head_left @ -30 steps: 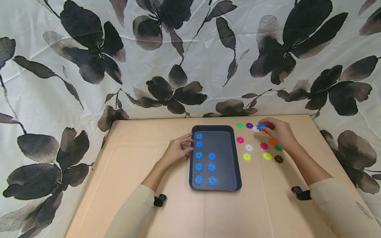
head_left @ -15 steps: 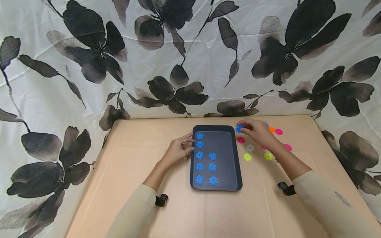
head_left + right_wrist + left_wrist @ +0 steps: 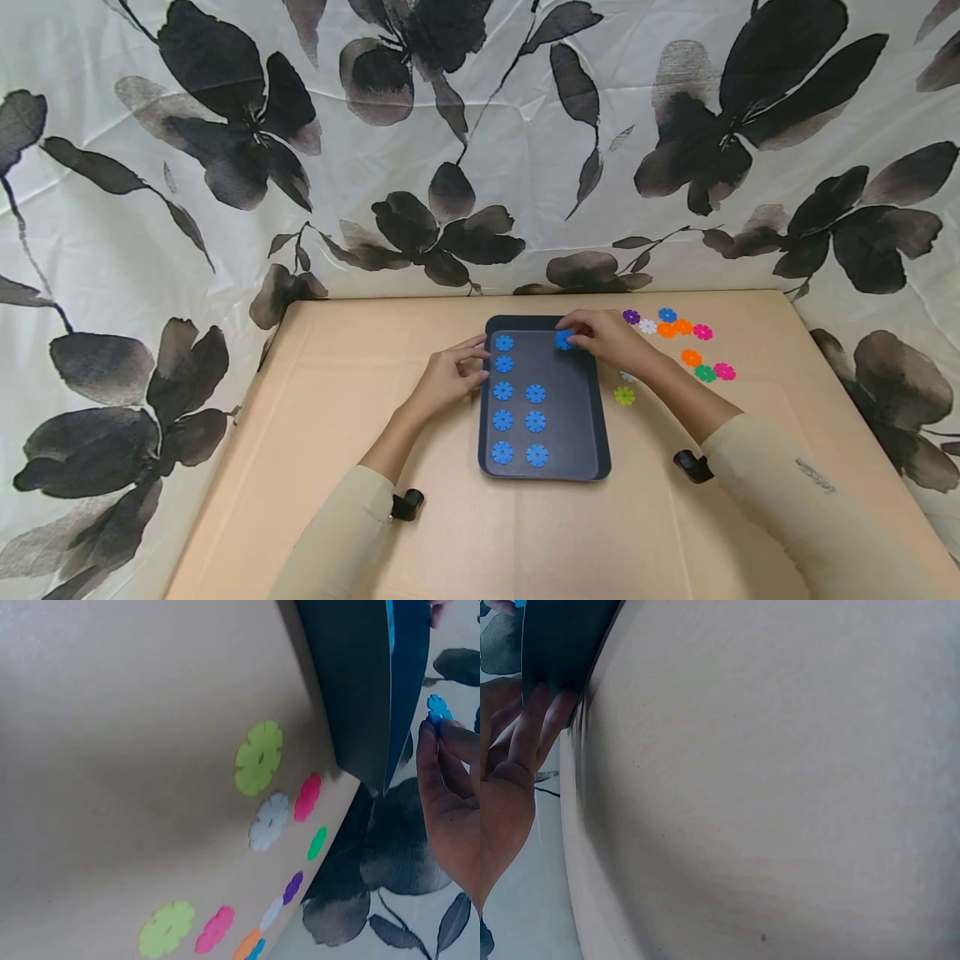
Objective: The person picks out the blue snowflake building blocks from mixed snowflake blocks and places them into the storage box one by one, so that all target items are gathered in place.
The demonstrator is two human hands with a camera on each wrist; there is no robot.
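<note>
A dark rectangular tray [image 3: 592, 392] sits mid-table with several blue snowflake discs [image 3: 502, 392] in two columns. My right hand [image 3: 600, 336] pinches a blue disc [image 3: 563, 339] over the tray's far right corner; the right wrist view shows that blue disc [image 3: 438, 709] in my fingertips [image 3: 435, 750] beside the tray [image 3: 360, 697]. My left hand [image 3: 453, 375] rests against the tray's left rim, fingers [image 3: 544, 720] touching the tray's edge [image 3: 562, 645].
Loose discs in several colours lie right of the tray: purple [image 3: 632, 317], orange [image 3: 691, 357], pink [image 3: 724, 371], yellow-green [image 3: 625, 396], and another blue one [image 3: 667, 315]. Floral cloth [image 3: 480, 142] backs the tan table [image 3: 525, 533].
My right hand picked a blue disc from the loose pile and carried it leftward to over the tray's far right corner. The left hand stayed on the tray's rim.
</note>
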